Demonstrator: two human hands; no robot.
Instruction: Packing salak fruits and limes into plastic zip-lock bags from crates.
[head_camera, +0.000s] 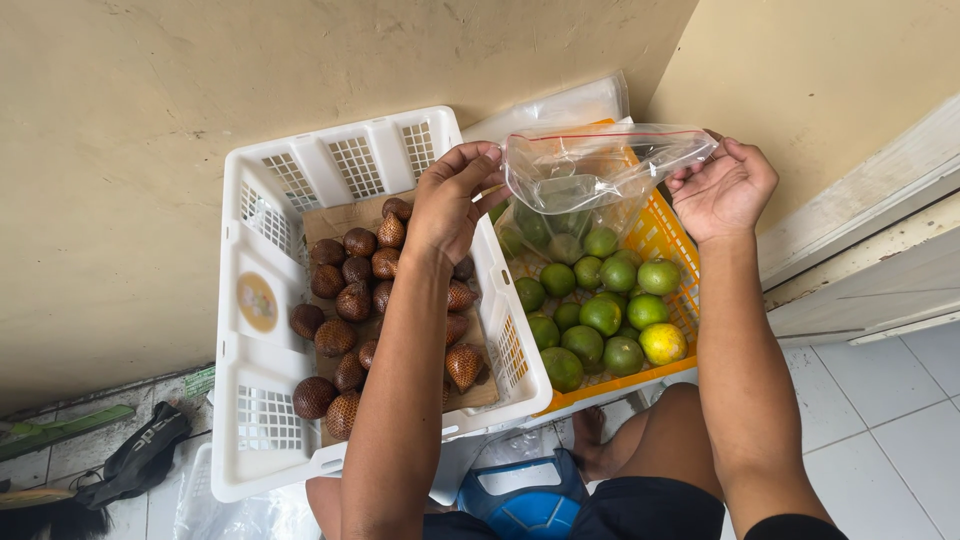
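Observation:
My left hand (455, 200) and my right hand (722, 187) hold a clear zip-top plastic bag (585, 170) by its two top corners, stretched between them above the crates. The bag looks empty. Under my left arm sits a white plastic crate (262, 235) with several brown scaly snake fruits (335, 300) on cardboard. Below the bag is an orange crate (665, 232) filled with several green citrus fruits (600, 315).
A beige wall stands behind the crates, and a white door frame (860, 250) runs along the right. A blue and white object (525, 495) lies by my knees. Dark straps (135, 460) and clear plastic (220, 510) lie on the tiled floor at lower left.

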